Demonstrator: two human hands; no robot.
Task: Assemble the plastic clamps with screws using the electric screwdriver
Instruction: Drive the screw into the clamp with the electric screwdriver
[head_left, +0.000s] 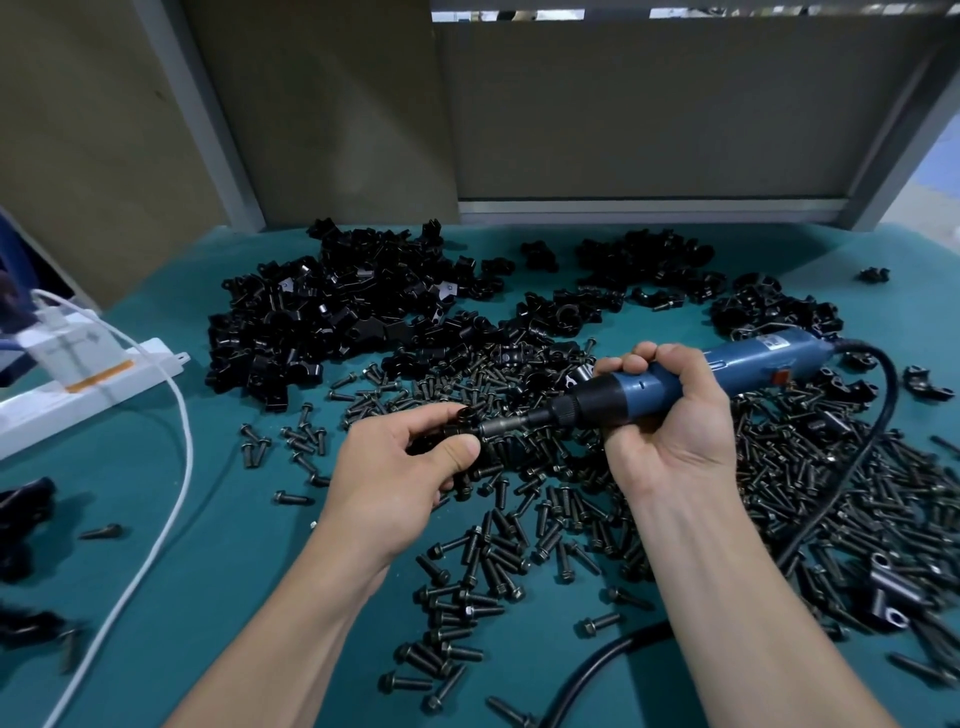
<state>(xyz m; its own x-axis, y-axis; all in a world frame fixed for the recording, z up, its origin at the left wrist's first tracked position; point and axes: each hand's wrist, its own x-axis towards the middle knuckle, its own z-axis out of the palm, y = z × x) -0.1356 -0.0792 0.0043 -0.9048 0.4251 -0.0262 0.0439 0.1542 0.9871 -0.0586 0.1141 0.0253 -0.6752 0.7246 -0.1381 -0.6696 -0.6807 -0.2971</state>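
Left hand (410, 457) is pinching one black plastic clamp (464, 419) between thumb and curled fingers, holding it just above the loose screws (493, 551). Right hand (670, 415) is gripping the electric screwdriver (753, 358), fingers wrapped round the blue barrel, with the bit pointing left and meeting the clamp. The screw itself is hidden behind the thumb, so how far in it sits cannot be told.

Judging progress: one clamp is being fastened, and the work looks far from over. A big heap of clamp parts (337, 312) is lying at the back left of the teal table (234, 519). Smaller groups (644, 260) are lying back right; whether those are finished is too small to tell. The screwdriver's black cord (857, 467) is trailing off across the screws to the right.
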